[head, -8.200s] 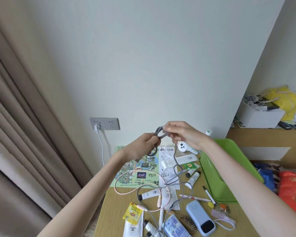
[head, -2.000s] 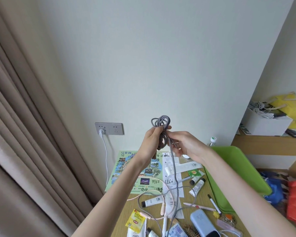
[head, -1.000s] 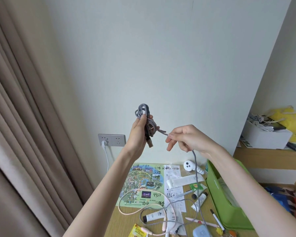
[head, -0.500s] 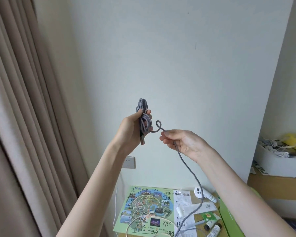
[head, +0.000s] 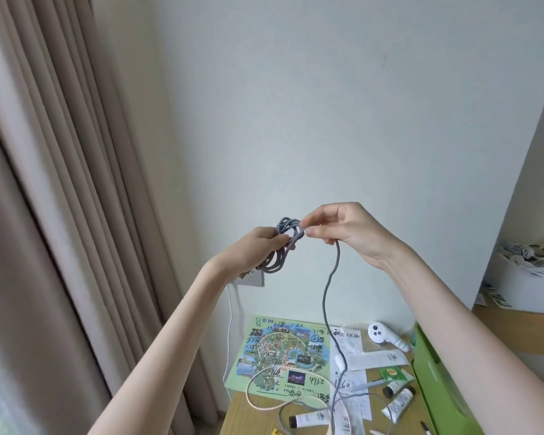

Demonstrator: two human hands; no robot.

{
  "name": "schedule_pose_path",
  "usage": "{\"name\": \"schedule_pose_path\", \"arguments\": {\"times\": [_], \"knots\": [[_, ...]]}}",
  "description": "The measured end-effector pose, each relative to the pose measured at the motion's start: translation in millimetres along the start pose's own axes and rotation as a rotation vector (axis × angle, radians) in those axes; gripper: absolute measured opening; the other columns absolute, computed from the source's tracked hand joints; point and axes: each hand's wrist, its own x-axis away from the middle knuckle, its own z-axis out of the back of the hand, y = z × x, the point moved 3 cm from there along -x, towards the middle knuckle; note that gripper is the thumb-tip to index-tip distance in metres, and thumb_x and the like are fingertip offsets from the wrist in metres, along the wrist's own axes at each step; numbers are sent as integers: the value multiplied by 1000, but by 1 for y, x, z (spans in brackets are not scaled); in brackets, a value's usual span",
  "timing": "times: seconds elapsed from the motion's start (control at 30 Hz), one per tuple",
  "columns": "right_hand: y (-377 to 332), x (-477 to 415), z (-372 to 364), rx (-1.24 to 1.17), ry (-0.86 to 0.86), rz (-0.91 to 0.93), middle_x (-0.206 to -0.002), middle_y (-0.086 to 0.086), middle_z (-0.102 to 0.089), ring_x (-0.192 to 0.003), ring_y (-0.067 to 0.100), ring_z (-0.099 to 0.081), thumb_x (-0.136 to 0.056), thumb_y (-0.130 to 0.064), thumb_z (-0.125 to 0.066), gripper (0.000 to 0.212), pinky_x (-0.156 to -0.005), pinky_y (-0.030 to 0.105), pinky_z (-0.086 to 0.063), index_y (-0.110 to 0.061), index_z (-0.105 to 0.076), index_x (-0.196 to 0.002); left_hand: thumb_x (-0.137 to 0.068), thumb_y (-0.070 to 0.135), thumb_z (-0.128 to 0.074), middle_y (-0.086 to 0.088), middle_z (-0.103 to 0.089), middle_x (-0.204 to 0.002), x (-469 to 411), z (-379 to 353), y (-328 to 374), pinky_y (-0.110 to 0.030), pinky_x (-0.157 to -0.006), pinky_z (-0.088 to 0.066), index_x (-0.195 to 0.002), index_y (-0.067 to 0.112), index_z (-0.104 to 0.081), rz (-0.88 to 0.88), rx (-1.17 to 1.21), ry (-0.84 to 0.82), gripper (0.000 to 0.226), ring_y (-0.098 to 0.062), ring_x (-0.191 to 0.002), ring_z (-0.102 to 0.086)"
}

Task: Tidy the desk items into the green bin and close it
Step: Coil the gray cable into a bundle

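Both hands are up before the wall. The left hand (head: 258, 251) grips a coiled bundle of the grey cable (head: 281, 246). The right hand (head: 343, 233), just beside it, pinches the loose strand, which hangs down to the tabletop (head: 236, 419). Below the right forearm stands the green bin (head: 437, 381); its contents cannot be seen. Tubes (head: 398, 403), receipts (head: 355, 350) and a map sheet (head: 280, 350) lie under the hands, outside the bin. Right of the right hand, a white box (head: 528, 284) on a shelf (head: 515, 321) holds tangled pale cords (head: 522, 254).
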Motion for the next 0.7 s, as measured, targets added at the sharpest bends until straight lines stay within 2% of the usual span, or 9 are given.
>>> {"name": "schedule_pose_path", "arguments": {"times": [0.07,0.1,0.2,0.33,0.37,0.43,0.53,0.63,0.7], "knots": [[2,1,2,34,25,11,-80,-1,-68,-62,7,-54,-83,0,-70,13,-57,16,-42,-2,-69,-96,-102,30,-44,16,-55,-60,2,-13,-2,-13,-45,-28,-105,15,-69,-20,42,-67,30,-1,-48,-42],[4,2,3,56,45,15,-80,-3,-68,-63,5,-56,-83,1,-70,14,-57,15,-42,-3,-69,-96,-103,32,-43,12,-56,-63,4,-20,-3,-16,-48,-28,-107,14,-69,-24,71,-101,32,-6,-53,-43],[11,3,8,105,100,11,-84,-5,-69,-70,4,-60,-81,-1,-72,13,-58,15,-42,-10,-68,-90,-97,47,-42,-8,-47,-80,6,-37,-3,-29,-52,-25,-105,23,-72,-28,136,-163,39,-19,-65,-41],[25,6,16,140,145,-22,-77,-3,-69,-66,4,-59,-79,-4,-76,10,-56,14,-41,-9,-70,-85,-96,51,-35,-17,-59,-111,-1,-54,-5,-39,-76,-27,-96,29,-72,13,253,-171,43,-23,-91,-38],[29,7,18,139,146,-30,-75,-3,-69,-65,3,-58,-78,-4,-76,10,-55,13,-40,-8,-71,-86,-96,54,-36,-13,-59,-110,-2,-56,-5,-39,-76,-27,-97,30,-72,4,233,-179,43,-21,-91,-39],[37,8,19,134,137,-49,-72,-6,-68,-62,2,-57,-79,-5,-76,10,-54,13,-40,-7,-71,-87,-94,54,-45,-5,-55,-92,-4,-60,-10,-35,-70,-27,-103,27,-71,-52,165,-211,39,-19,-82,-40],[51,10,21,151,106,-127,-73,-5,-66,-61,6,-54,-84,-16,-73,14,-54,16,-41,-8,-69,-94,-99,42,-49,3,-42,-72,-6,-65,-19,-30,-52,-23,-108,22,-70,-91,134,-241,30,-16,-63,-35],[69,15,24,125,97,-207,-67,-4,-60,-57,10,-48,-94,-33,-60,24,-59,22,-41,-12,-68,-87,-100,41,-47,5,-43,-68,-8,-65,-26,-21,-38,-24,-107,24,-70,-96,197,-210,29,-9,-52,-38],[84,20,24,25,90,-245,-63,-5,-52,-54,10,-44,-99,-40,-49,37,-61,23,-42,-11,-68,-86,-100,39,-47,-4,-44,-77,-12,-62,-29,-21,-46,-28,-102,26,-70,-98,309,-160,27,-16,-60,-41]]}}
